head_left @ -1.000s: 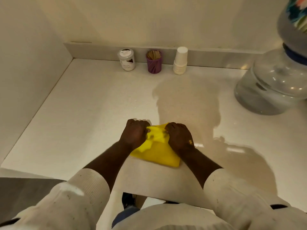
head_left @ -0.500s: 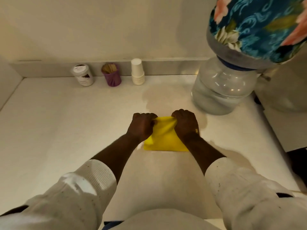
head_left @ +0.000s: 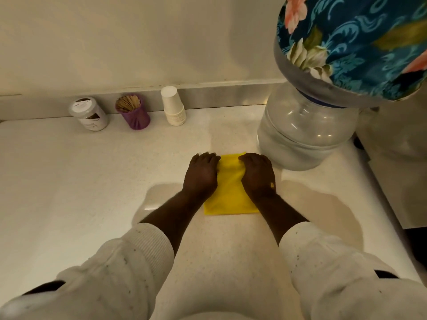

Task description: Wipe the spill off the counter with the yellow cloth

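A folded yellow cloth (head_left: 230, 192) lies flat on the white counter (head_left: 69, 181), just in front of the water bottle. My left hand (head_left: 202, 174) presses down on the cloth's left side, palm down. On its right side my right hand (head_left: 257, 175) presses the same way. Both hands have their fingers curled over the cloth's far edge. A wet sheen (head_left: 159, 197) shows on the counter left of my left forearm, and another damp patch (head_left: 312, 204) lies right of my right forearm.
A big clear water bottle (head_left: 305, 132) under a floral cover (head_left: 353, 42) stands at the right, close to the cloth. Along the back wall stand a white jar (head_left: 89, 114), a purple cup of sticks (head_left: 134, 114) and stacked paper cups (head_left: 173, 106). The counter's right edge (head_left: 381, 192) drops off.
Both hands have pushed the cloth away from me toward the water bottle. The cloth went from bunched between my fists to flat under my palms. My view turned right.
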